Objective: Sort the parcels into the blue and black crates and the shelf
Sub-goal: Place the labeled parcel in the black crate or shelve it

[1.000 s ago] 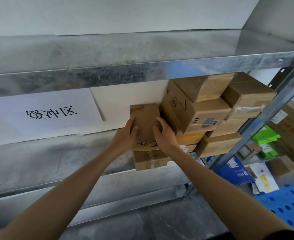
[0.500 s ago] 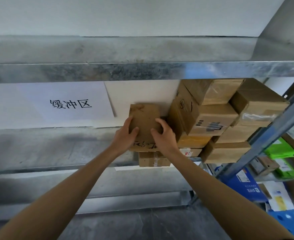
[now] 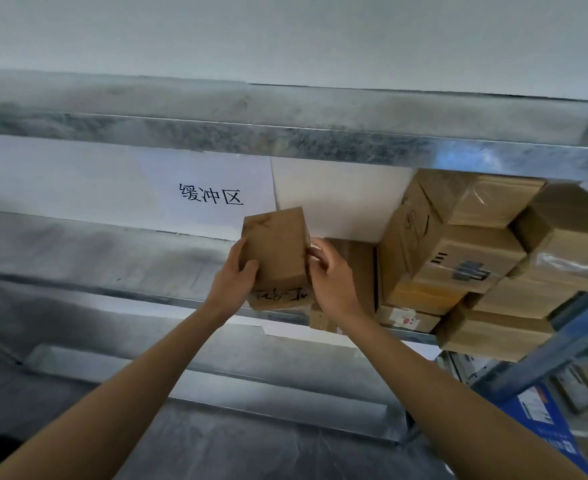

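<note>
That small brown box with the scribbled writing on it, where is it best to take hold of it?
By its two long side faces, one hand from each side, as the left hand and right hand do now. The small brown box is narrow and flat-sided, so fingers can wrap its edges. Parcels crowd its right on the shelf, so approach from the front.

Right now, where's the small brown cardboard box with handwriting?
Centre of the head view, the small brown cardboard box is held between left hand and right hand, below the white paper sign.
</note>
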